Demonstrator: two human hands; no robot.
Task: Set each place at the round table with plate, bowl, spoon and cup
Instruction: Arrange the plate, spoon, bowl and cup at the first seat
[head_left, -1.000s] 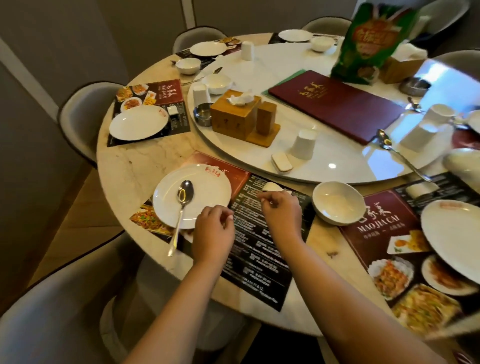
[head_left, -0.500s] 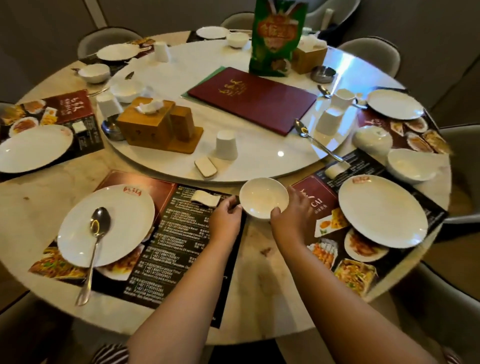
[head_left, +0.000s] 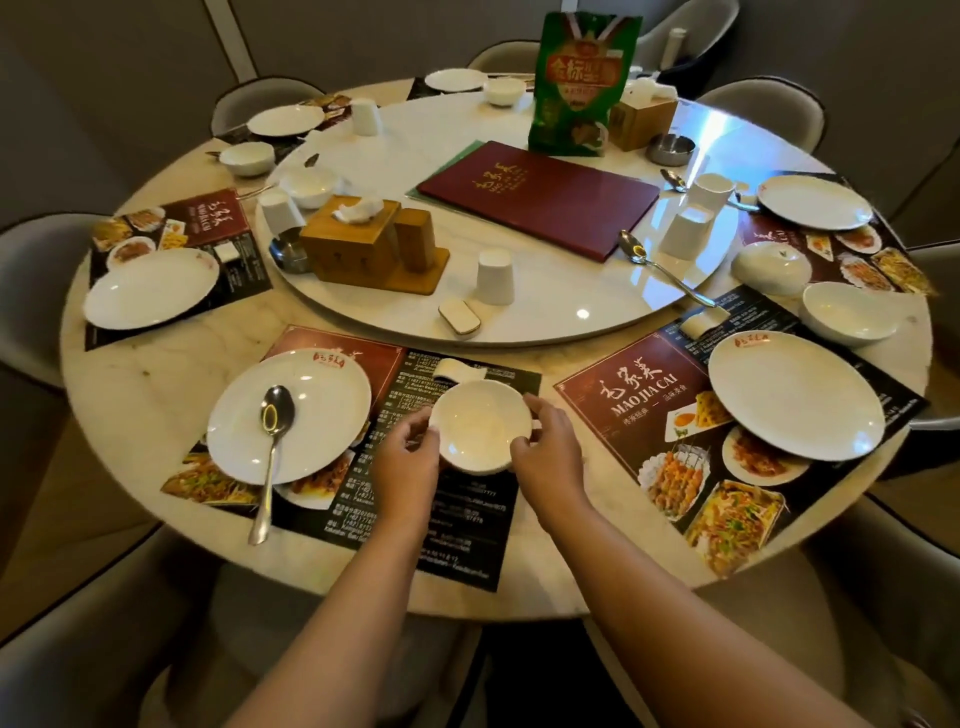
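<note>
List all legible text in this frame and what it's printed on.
"MAO JIA CAI": right placemat, under large Chinese characters I cannot transcribe reliably.
Green bag: large gold Chinese characters, blurred.
Red menu folder: gold Chinese title, too small.
Near placemat under the bowl: columns of small print, unreadable.
Near plate and right plate: red rim logos, too small.
Left placemat: heading blurred.

The hands (head_left: 545, 457) cover the bowl's (head_left: 480, 423) near rim and the mat's (head_left: 467, 525) small print beside it. The bag's (head_left: 584, 78) top is cut off at the upper frame edge. Mat text is too small to read.
</note>
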